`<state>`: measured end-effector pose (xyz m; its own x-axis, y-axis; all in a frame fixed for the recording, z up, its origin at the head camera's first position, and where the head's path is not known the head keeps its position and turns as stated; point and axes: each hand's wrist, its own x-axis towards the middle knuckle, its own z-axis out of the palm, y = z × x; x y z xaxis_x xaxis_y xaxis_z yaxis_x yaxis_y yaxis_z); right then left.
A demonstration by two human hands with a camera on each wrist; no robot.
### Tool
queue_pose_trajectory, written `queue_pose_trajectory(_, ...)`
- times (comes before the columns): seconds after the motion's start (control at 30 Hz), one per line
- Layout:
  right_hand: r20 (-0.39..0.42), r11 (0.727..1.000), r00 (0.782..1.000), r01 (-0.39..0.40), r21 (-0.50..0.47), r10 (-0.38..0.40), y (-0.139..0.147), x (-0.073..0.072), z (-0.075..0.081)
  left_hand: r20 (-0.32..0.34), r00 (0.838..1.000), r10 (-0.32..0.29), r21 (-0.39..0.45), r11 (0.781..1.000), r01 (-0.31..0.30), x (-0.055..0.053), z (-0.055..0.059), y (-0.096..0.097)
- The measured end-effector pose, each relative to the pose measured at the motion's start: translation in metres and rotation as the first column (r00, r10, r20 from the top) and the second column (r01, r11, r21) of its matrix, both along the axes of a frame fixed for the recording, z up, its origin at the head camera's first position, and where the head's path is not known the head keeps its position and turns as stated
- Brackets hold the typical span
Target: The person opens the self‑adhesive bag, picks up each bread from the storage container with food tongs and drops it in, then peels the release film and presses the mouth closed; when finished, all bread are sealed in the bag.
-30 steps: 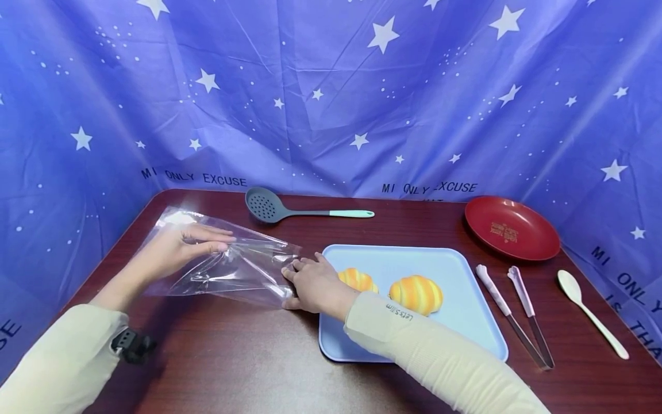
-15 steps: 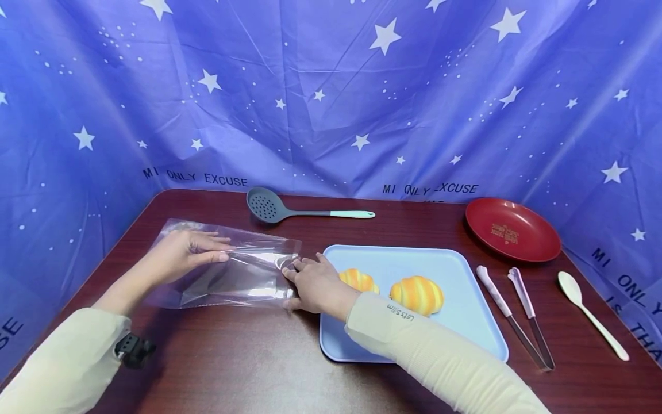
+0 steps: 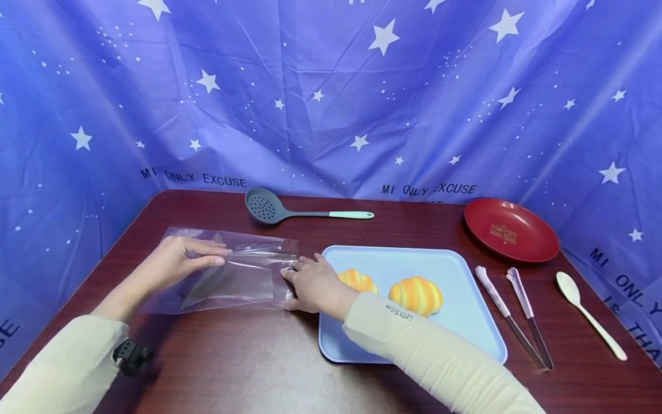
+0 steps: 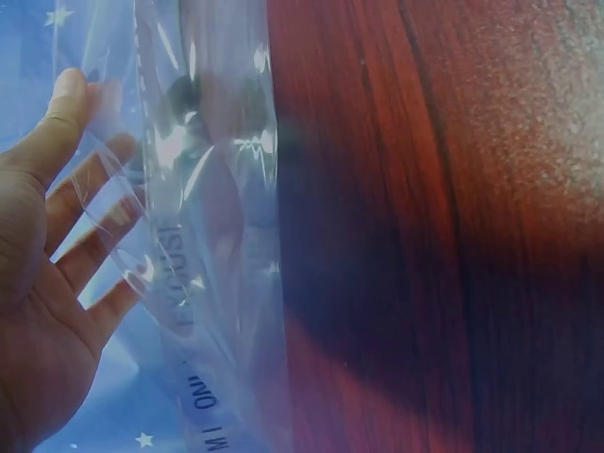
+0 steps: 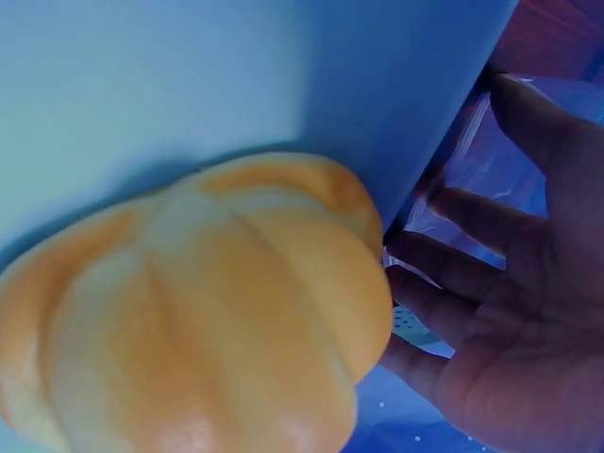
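Observation:
A clear plastic bag (image 3: 243, 276) stretches across the left half of the table. My left hand (image 3: 178, 261) is over its left part, pinching the film between thumb and fingers; in the left wrist view the fingers (image 4: 99, 250) show through the film. My right hand (image 3: 315, 284) reaches across the light blue tray (image 3: 414, 259) and presses the bag's right end with outstretched fingers. Two striped bread rolls lie on the tray: the left roll (image 3: 357, 280) is partly hidden by the right arm, and the right roll (image 3: 416, 295) sits near the middle.
A grey skimmer (image 3: 266, 206) with a mint handle lies at the back. On the right are a red plate (image 3: 512, 227), tongs (image 3: 522, 319) with pale handles, and a cream spoon (image 3: 589, 313). A starry blue curtain (image 3: 331, 103) surrounds the table.
My left hand has come down a little, and the raised bag has sunk flatter toward the table. The right hand stays in place at the bag's right end.

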<state>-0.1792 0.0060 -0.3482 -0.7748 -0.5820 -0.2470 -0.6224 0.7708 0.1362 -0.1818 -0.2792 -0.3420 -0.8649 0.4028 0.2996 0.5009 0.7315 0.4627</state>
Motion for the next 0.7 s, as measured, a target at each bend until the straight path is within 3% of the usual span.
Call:
queue_pose_trajectory(0.17,0.034,1.0,0.999,0.004,-0.015,-0.003,0.003,-0.001,0.0,-0.021,1.0,0.015,-0.013,1.0,-0.015,0.001,-0.003,0.002)
queue_pose_trajectory(0.4,0.063,1.0,0.998,0.007,-0.004,-0.007,0.006,0.0,-0.004,0.005,0.999,0.038,-0.023,0.999,-0.037,0.001,-0.002,0.003)
queue_pose_trajectory(0.7,0.059,0.995,0.998,-0.013,-0.098,0.019,0.021,0.0,0.004,0.008,0.999,0.045,-0.024,0.999,-0.045,0.0,-0.003,0.005)
